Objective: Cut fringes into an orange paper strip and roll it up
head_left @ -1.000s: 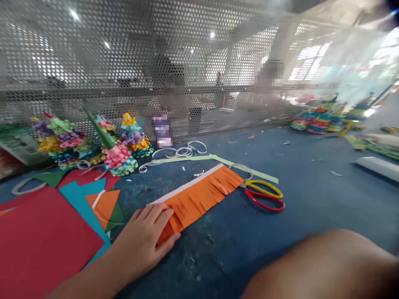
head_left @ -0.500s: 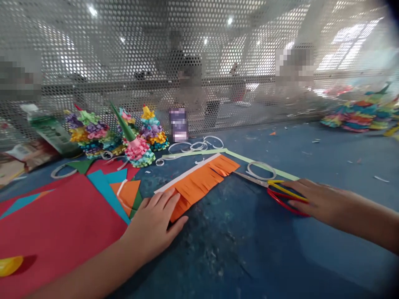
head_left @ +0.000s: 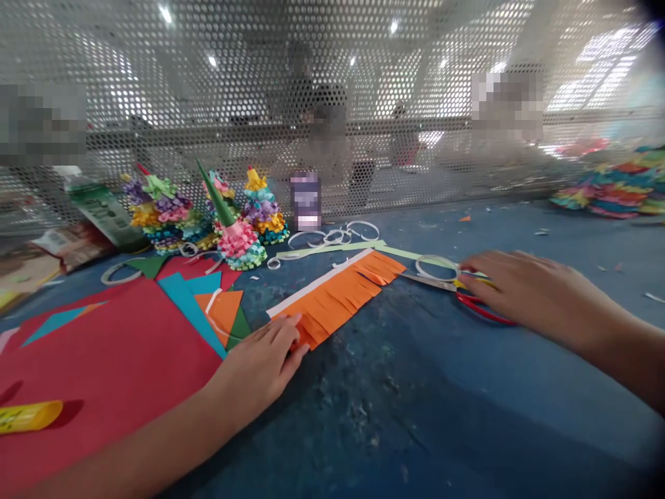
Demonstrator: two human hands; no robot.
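Observation:
My left hand (head_left: 267, 350) has its fingers closed on the near left end of a strip of orange fringed paper (head_left: 337, 298). The strip has a white band along its far edge and lies slantwise on the table. My right hand (head_left: 499, 281) reaches low over scissors (head_left: 485, 312) with red and yellow handles, its fingers stretched forward and bent down; their undersides are hidden. The scissors rest flat, blades partly apart, tips beside the strip's right end. A white ring (head_left: 436, 267) and a light green paper strip (head_left: 400, 252) lie just beyond the fingertips.
Red paper sheets (head_left: 129, 360) with blue, orange and green pieces spread at left, a yellow tube (head_left: 31, 417) on top. Fringed paper cones (head_left: 242, 242) stand at the back beside a green bottle (head_left: 101, 215) and a phone (head_left: 305, 201). A perforated screen (head_left: 208, 90) borders the table.
My right hand has shifted forward off the scissors' handles, while the scissors stay beside the strip. My left fingers have curled more at the orange paper's end. The view has turned slightly left.

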